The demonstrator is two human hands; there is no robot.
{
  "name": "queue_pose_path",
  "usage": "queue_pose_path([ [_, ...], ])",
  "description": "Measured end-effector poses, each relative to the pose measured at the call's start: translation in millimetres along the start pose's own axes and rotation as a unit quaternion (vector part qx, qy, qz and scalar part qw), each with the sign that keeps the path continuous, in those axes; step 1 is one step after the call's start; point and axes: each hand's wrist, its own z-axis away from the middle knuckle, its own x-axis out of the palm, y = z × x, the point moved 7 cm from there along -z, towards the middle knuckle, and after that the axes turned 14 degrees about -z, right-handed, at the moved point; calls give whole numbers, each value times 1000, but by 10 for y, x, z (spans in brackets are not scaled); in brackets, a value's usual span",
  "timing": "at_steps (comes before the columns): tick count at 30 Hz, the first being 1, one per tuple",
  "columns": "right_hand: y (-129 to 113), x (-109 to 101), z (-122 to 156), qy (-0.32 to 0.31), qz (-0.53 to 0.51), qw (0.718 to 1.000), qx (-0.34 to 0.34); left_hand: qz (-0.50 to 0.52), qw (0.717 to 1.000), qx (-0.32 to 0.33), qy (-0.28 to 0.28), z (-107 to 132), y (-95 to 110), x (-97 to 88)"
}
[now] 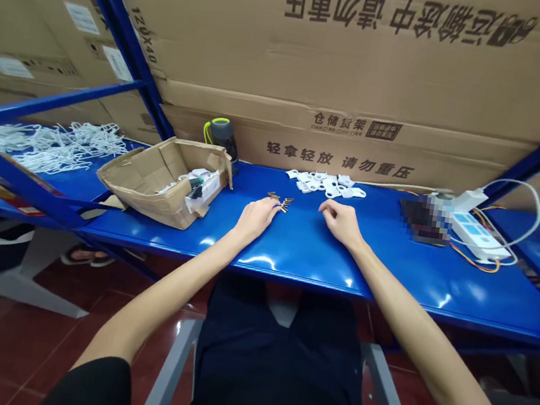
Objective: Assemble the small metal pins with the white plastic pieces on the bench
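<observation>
My left hand (256,219) rests on the blue tabletop, its fingers reaching out to a small loose pile of thin brass-coloured metal pieces (286,205). Its fingertips touch or nearly touch them; they look like pins or screws, too small to tell. To the right, my right hand (342,222) hovers at the table with fingers curled in and thumb close to the index finger. Whatever it may hold is hidden. Beyond both hands lies a heap of white plastic pieces with round holes (327,184).
At left stands an open cardboard box (151,189) with white and dark parts inside, a dark bottle (222,134) behind it. White wire-like pieces (67,144) lie farther left. A power strip (479,235) with cables and a blurred dark object (423,221) are at right. Large cartons (369,69) wall the back.
</observation>
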Motion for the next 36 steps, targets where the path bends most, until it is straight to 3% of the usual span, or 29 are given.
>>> queue_pose_path([
  [9, 14, 21, 0, -8, -2, 1000, 2, 50, 999, -9, 21, -22, -52, -20],
  [16, 20, 38, -6, -14, 1, 1000, 2, 80, 996, -27, -5, -81, -117, 36],
  [21, 7, 39, 6, -23, -4, 1000, 1, 101, 994, 31, -27, -16, -18, 18],
  [29, -209, 316, 78, -182, 63, 978, -75, 27, 980, 195, 3, 15, 504, 21],
  [32, -159, 330, 68, -185, 61, 978, -77, -8, 974, 228, 5, -83, 571, 56],
  [36, -111, 301, 46, -172, 62, 980, -79, 20, 973, 230, 22, -161, 522, 61],
])
